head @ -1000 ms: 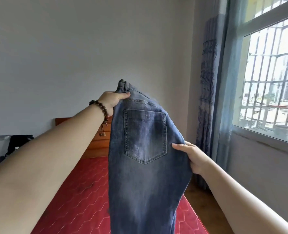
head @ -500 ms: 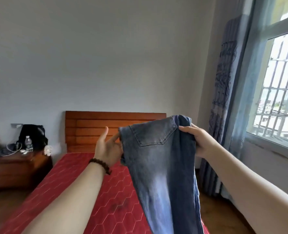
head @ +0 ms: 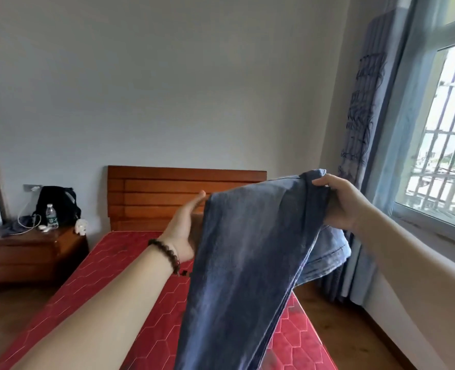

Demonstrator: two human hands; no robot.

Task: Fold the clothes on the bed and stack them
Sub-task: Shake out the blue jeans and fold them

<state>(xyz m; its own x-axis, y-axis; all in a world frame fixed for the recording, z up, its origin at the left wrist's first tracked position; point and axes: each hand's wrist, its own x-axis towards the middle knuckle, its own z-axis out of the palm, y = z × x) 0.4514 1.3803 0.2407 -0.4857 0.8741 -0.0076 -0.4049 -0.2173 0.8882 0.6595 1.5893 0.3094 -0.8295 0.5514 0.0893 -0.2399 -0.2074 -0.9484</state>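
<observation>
A pair of blue jeans (head: 247,263) hangs in the air above the red mattress of the bed (head: 146,311). My right hand (head: 341,204) grips the bunched top edge of the jeans at the upper right. My left hand (head: 186,231), with a bead bracelet on the wrist, lies flat against the left edge of the denim, fingers stretched out and partly behind the cloth. The jeans drape down and leave the frame at the bottom. A lighter part of them hangs below my right hand.
A wooden headboard (head: 162,193) stands against the grey wall. At the left, a wooden nightstand (head: 34,252) carries a black bag (head: 58,201), a water bottle (head: 51,216) and cables. A blue curtain (head: 365,129) and a barred window (head: 445,145) are on the right.
The jeans have come down from face height and turned; the back pocket no longer shows. My right hand moved from the side seam to the top edge. My view has swung left.
</observation>
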